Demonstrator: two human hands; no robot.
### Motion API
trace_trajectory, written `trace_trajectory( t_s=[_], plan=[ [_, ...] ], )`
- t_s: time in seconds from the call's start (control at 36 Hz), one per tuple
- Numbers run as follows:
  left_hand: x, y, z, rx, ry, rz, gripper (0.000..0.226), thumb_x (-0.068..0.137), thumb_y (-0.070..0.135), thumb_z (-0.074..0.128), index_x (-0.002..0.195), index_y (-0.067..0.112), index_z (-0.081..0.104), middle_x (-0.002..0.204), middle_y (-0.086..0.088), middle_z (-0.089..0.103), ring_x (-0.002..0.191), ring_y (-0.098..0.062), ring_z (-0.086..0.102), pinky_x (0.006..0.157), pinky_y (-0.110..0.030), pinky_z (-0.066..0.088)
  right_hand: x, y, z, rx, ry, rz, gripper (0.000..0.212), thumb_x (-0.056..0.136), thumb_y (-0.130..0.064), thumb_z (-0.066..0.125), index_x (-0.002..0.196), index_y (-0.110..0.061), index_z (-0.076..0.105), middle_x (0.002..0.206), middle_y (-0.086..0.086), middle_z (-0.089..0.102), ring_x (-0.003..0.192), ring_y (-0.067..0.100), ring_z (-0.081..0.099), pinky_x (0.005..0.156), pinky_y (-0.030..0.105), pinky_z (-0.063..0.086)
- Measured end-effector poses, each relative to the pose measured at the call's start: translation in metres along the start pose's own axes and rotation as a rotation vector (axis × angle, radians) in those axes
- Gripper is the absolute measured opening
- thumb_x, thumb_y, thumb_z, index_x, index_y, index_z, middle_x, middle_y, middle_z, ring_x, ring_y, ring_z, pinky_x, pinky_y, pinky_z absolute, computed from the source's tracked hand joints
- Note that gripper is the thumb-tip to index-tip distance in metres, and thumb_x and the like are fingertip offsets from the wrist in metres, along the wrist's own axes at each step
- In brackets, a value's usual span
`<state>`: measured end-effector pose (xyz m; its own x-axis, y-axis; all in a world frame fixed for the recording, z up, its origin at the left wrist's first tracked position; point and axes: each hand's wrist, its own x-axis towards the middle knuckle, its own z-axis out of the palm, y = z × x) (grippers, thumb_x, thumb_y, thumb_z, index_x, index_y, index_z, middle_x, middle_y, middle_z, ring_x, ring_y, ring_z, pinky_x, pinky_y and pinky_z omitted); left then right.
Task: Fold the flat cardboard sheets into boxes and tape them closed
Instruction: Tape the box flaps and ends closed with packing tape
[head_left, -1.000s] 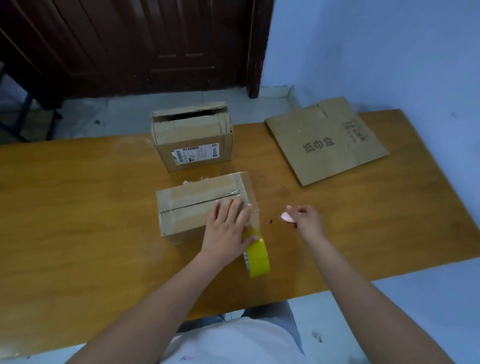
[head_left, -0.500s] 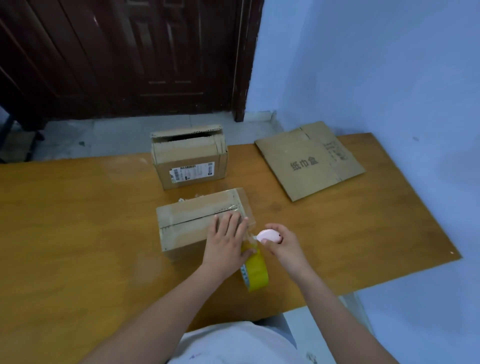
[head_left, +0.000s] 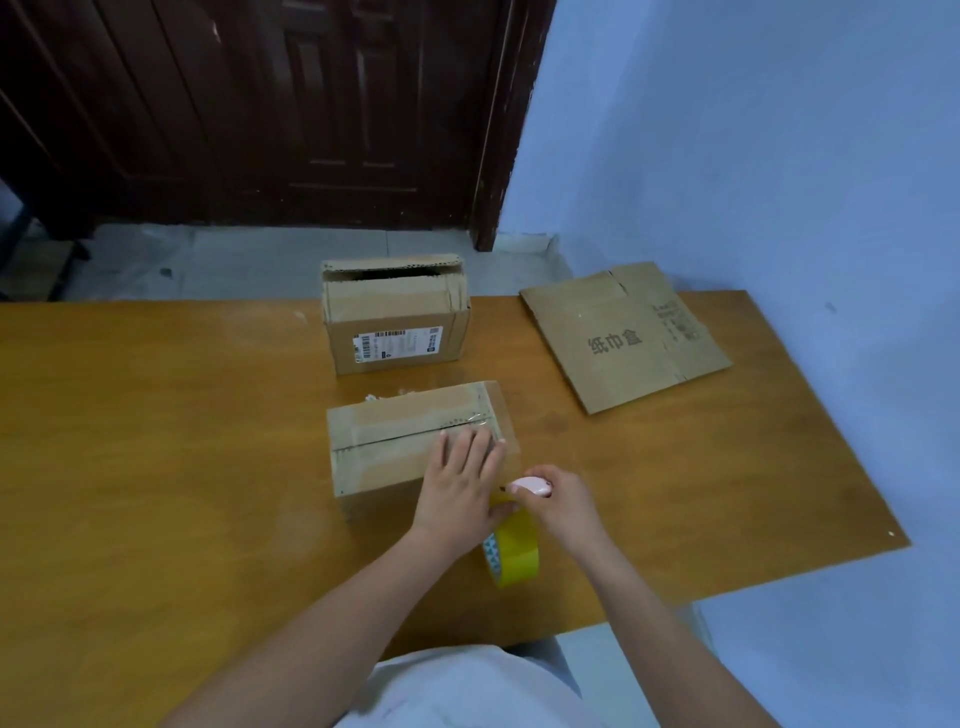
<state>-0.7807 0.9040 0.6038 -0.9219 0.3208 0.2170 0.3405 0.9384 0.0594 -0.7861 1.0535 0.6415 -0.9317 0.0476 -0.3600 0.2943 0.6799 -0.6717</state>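
Cutting the tape at the near box (head_left: 410, 447), mid-table on the wooden table (head_left: 156, 467). Left hand (head_left: 460, 486) flat on the lid, fingers straight, pinning the strip beside the seam. Right hand (head_left: 558, 501) curled round a small pink cutter (head_left: 531, 486), just beside the box's right end and above the yellow tape roll (head_left: 511, 551). Best done with the strip kept taut, the blade drawn away from the left thumb, then the loose end smoothed down the side. Second box (head_left: 397, 319) behind, top flap open; flat cardboard sheet (head_left: 623, 338) far right, unfolded.
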Motion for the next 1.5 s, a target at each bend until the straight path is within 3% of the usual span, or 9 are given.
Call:
trace_trajectory(
  t_s=[0.17,0.31,0.56,0.75,0.97,1.06,1.19,1.33,1.5],
  plan=[
    [0.0,0.0,-0.002,-0.009,-0.038,-0.013,0.073,0.078,0.065,0.041,0.127,0.014,0.057,0.127,-0.011,0.054,0.123,-0.031,0.036,0.104,-0.049,0.026,-0.002,-0.004,0.002,-0.005,0.03,0.012,0.037,0.083,-0.03,0.069,0.112,-0.008,0.062,0.099,0.007,0.066,0.085,0.014,0.055,0.068,0.022,0.039],
    [0.0,0.001,-0.003,-0.016,-0.029,-0.012,0.078,0.07,0.067,0.063,0.126,0.013,0.058,0.127,-0.011,0.055,0.123,-0.031,0.036,0.104,-0.049,0.026,-0.006,-0.002,0.006,0.026,0.11,0.001,0.033,0.082,-0.028,0.069,0.107,-0.006,0.065,0.095,0.009,0.069,0.082,0.016,0.059,0.07,0.026,0.045],
    [0.001,0.001,-0.005,-0.013,-0.06,-0.02,0.084,0.067,0.07,0.064,0.126,0.012,0.058,0.126,-0.011,0.055,0.123,-0.031,0.036,0.105,-0.049,0.024,-0.003,0.027,0.001,0.2,0.319,0.175,0.037,0.088,-0.029,0.064,0.117,-0.007,0.058,0.1,0.004,0.062,0.088,0.018,0.058,0.071,0.025,0.04],
    [0.001,0.004,-0.012,0.046,-0.194,-0.046,0.084,0.082,0.072,0.041,0.144,0.016,0.035,0.144,-0.009,0.037,0.137,-0.03,0.023,0.114,-0.048,0.009,0.026,0.072,0.012,-0.123,0.134,0.288,0.048,0.087,-0.041,0.061,0.128,-0.016,0.056,0.13,0.014,0.048,0.119,0.03,0.047,0.097,0.036,0.039],
    [0.001,0.003,-0.008,0.016,-0.137,-0.039,0.08,0.077,0.072,0.046,0.132,0.014,0.051,0.133,-0.01,0.049,0.13,-0.031,0.033,0.11,-0.049,0.016,0.014,0.067,0.021,-0.271,0.198,0.145,0.049,0.092,-0.034,0.054,0.139,-0.027,0.041,0.149,0.003,0.023,0.134,0.025,0.025,0.106,0.038,0.034],
    [0.001,0.003,-0.006,-0.027,-0.083,-0.026,0.079,0.074,0.07,0.048,0.125,0.011,0.058,0.127,-0.012,0.054,0.126,-0.031,0.036,0.107,-0.049,0.022,0.011,0.05,0.024,0.187,0.186,0.087,0.039,0.093,-0.02,0.055,0.132,-0.018,0.05,0.138,0.004,0.038,0.126,0.018,0.039,0.103,0.033,0.037],
    [0.0,0.003,-0.003,-0.022,-0.026,-0.012,0.076,0.08,0.067,0.034,0.125,0.009,0.056,0.127,-0.014,0.053,0.125,-0.032,0.037,0.106,-0.049,0.023,-0.004,0.03,0.034,0.626,0.017,0.119,0.019,0.092,0.001,0.05,0.086,-0.013,0.062,0.095,0.007,0.06,0.088,0.015,0.056,0.07,0.014,0.045],
    [-0.001,0.001,-0.002,-0.011,-0.002,0.007,0.075,0.08,0.065,0.034,0.124,0.009,0.058,0.127,-0.014,0.055,0.123,-0.032,0.037,0.103,-0.049,0.025,-0.009,0.03,0.039,0.672,0.044,0.101,0.02,0.091,0.001,0.052,0.078,-0.013,0.059,0.079,0.002,0.058,0.075,0.009,0.052,0.064,0.01,0.042],
    [0.001,-0.001,-0.007,-0.047,0.018,-0.015,0.061,0.078,0.059,0.043,0.117,0.015,0.06,0.12,-0.009,0.056,0.115,-0.029,0.045,0.098,-0.043,0.028,-0.006,0.038,0.041,0.538,0.037,0.022,0.011,0.092,-0.01,0.057,0.085,-0.017,0.062,0.089,0.009,0.06,0.085,0.015,0.054,0.078,0.026,0.043]
  ],
)
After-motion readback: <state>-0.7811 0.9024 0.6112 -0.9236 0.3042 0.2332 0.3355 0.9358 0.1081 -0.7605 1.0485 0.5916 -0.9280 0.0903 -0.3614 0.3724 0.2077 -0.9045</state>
